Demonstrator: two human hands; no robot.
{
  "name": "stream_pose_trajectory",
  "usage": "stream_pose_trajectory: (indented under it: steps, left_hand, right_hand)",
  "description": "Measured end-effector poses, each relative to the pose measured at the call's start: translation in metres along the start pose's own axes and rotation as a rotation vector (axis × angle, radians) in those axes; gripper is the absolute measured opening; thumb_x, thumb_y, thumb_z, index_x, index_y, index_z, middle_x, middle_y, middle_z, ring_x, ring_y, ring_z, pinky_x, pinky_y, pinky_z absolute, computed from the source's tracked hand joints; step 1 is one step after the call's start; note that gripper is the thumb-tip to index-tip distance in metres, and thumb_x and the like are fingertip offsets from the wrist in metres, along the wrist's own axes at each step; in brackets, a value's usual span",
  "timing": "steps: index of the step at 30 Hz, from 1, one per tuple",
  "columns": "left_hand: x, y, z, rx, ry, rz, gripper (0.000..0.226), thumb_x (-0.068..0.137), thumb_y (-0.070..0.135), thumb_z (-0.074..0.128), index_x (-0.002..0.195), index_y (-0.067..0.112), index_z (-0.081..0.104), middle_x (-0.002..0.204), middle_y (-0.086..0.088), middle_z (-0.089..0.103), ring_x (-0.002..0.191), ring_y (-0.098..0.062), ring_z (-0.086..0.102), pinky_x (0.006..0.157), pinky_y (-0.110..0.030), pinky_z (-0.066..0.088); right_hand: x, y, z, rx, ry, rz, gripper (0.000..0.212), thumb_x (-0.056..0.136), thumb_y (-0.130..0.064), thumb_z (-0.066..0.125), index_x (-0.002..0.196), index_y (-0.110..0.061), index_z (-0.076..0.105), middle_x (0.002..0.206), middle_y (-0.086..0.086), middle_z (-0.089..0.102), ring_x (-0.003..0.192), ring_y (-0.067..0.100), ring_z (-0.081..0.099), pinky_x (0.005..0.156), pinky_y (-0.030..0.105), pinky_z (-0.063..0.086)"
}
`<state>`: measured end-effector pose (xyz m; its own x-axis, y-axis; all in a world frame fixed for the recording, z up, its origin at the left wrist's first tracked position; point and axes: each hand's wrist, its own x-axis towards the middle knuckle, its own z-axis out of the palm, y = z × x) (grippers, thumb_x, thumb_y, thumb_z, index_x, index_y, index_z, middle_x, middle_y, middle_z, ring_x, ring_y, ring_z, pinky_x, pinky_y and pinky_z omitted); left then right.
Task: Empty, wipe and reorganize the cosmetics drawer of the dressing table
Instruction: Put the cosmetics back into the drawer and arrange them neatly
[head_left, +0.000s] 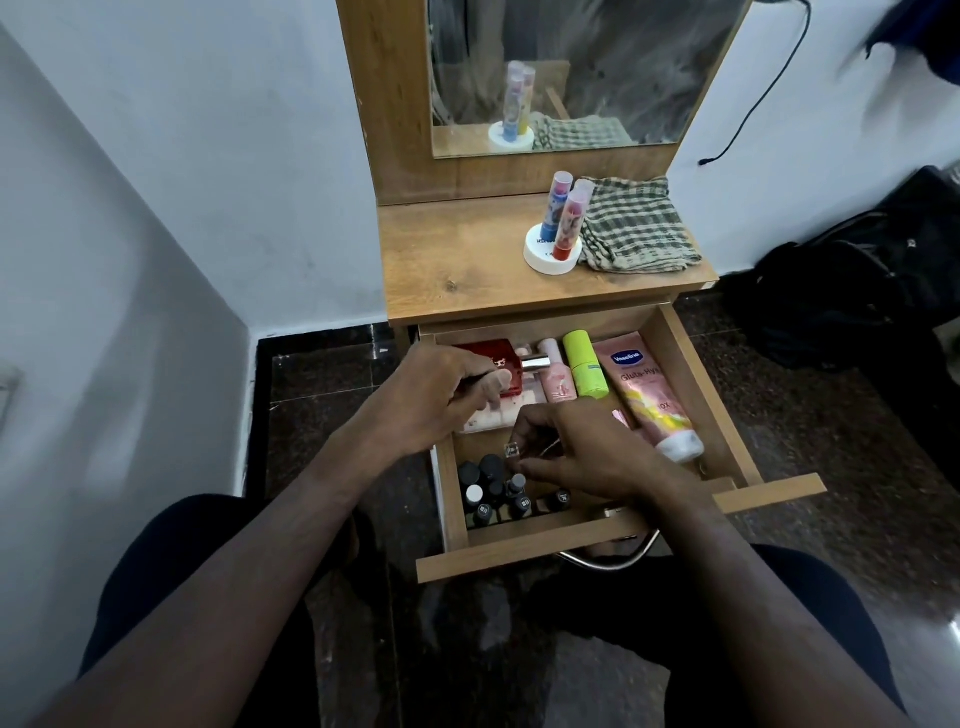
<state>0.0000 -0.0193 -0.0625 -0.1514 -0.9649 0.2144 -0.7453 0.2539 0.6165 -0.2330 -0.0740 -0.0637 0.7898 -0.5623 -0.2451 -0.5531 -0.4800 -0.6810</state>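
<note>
The wooden drawer (691, 364) of the dressing table stands pulled out. Inside lie a red perfume bottle (498, 358) with a silver cap, a pink bottle (557, 374), a green bottle (586, 366), a pink Vaseline tube (647, 395) and several small dark bottles (493, 491) at the front left. My left hand (436, 400) hovers over the red bottle, its curled fingers pinching a thin dark stick. My right hand (582, 449) reaches into the drawer's middle and pinches a small square-capped item (511, 449) above the dark bottles.
On the tabletop (457, 260) stand three lip-balm tubes in a white holder (551, 254) beside a folded checked cloth (634, 228). A mirror (582, 73) rises behind. A black bag (852, 291) sits on the dark floor at right. White walls close the left side.
</note>
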Motion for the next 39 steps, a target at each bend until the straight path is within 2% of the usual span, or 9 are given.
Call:
stream_pose_trajectory:
  steps: [4,9,14,20,25,30,34,37,39]
  left_hand:
    - [0.000,0.000,0.000,0.050,-0.016,0.001,0.034,0.109,0.038,0.056,0.095,0.016,0.078,0.079,0.008,0.072,0.069,-0.008,0.064,0.062,-0.033,0.050]
    - [-0.001,0.000,-0.002,0.032,-0.010,-0.006,0.033,0.107,0.040,0.056,0.103,0.016,0.079,0.086,0.006,0.075,0.074,-0.008,0.066,0.067,-0.039,0.053]
    - [0.000,0.002,-0.003,0.041,0.040,-0.004,0.027,0.106,0.034,0.063,0.111,0.014,0.080,0.097,0.000,0.080,0.083,-0.011,0.072,0.071,-0.039,0.058]
    - [0.002,0.004,-0.003,0.061,0.028,0.002,0.026,0.106,0.032,0.064,0.114,0.015,0.080,0.101,0.001,0.080,0.086,-0.009,0.071,0.073,-0.038,0.059]
    - [0.003,0.004,-0.001,0.062,0.018,-0.008,0.026,0.106,0.034,0.063,0.114,0.015,0.080,0.100,0.004,0.079,0.085,-0.006,0.070,0.074,-0.036,0.058]
    - [0.005,0.005,0.000,0.059,0.017,-0.018,0.027,0.106,0.034,0.063,0.114,0.015,0.080,0.101,0.003,0.079,0.086,-0.006,0.070,0.074,-0.036,0.059]
    - [0.008,0.004,0.001,0.050,0.032,0.001,0.023,0.105,0.032,0.066,0.116,0.017,0.080,0.104,0.004,0.079,0.088,-0.004,0.070,0.074,-0.029,0.058]
    - [0.013,0.005,0.001,0.033,0.101,0.044,0.021,0.105,0.029,0.066,0.114,0.017,0.080,0.103,0.006,0.079,0.088,-0.003,0.069,0.074,-0.021,0.054]
    - [0.019,0.008,0.001,0.033,0.201,0.090,0.018,0.104,0.025,0.067,0.112,0.015,0.080,0.101,0.005,0.079,0.088,-0.004,0.069,0.076,-0.018,0.053]
  right_hand:
    - [0.000,0.000,-0.006,0.020,0.080,-0.019,0.012,0.097,-0.026,0.073,0.102,-0.023,0.063,0.094,-0.006,0.075,0.088,0.003,0.072,0.077,0.020,0.058]
    - [-0.002,0.006,-0.010,-0.044,0.187,-0.007,0.017,0.088,-0.024,0.082,0.097,-0.029,0.069,0.084,-0.013,0.070,0.080,0.002,0.067,0.066,0.012,0.050]
    - [-0.001,0.005,-0.007,-0.112,0.073,0.002,0.019,0.086,-0.016,0.084,0.099,-0.027,0.075,0.087,-0.013,0.072,0.076,0.000,0.065,0.065,0.011,0.049]
    - [0.007,-0.002,0.003,-0.164,-0.059,-0.013,0.020,0.091,-0.014,0.080,0.108,-0.026,0.077,0.102,-0.012,0.075,0.084,-0.009,0.064,0.071,0.003,0.047]
    - [0.008,0.000,0.003,-0.068,-0.096,0.008,0.026,0.090,-0.008,0.081,0.111,-0.024,0.077,0.093,-0.016,0.075,0.089,-0.006,0.072,0.077,0.004,0.050]
    - [0.008,0.002,0.002,0.002,-0.111,0.021,0.030,0.091,-0.006,0.080,0.116,-0.021,0.074,0.100,-0.009,0.078,0.092,-0.002,0.073,0.082,0.011,0.056]
    - [0.006,0.004,-0.004,-0.036,-0.130,0.047,0.035,0.093,-0.006,0.077,0.123,-0.022,0.070,0.100,-0.006,0.080,0.094,-0.002,0.073,0.081,0.008,0.053]
    - [0.001,0.006,-0.011,-0.057,-0.059,0.043,0.034,0.092,-0.007,0.078,0.121,-0.022,0.070,0.097,-0.007,0.079,0.091,-0.002,0.072,0.082,0.011,0.055]
    - [-0.001,0.006,-0.017,-0.104,0.120,-0.003,0.027,0.092,-0.012,0.080,0.115,-0.023,0.073,0.094,-0.011,0.076,0.087,-0.004,0.070,0.080,0.008,0.051]
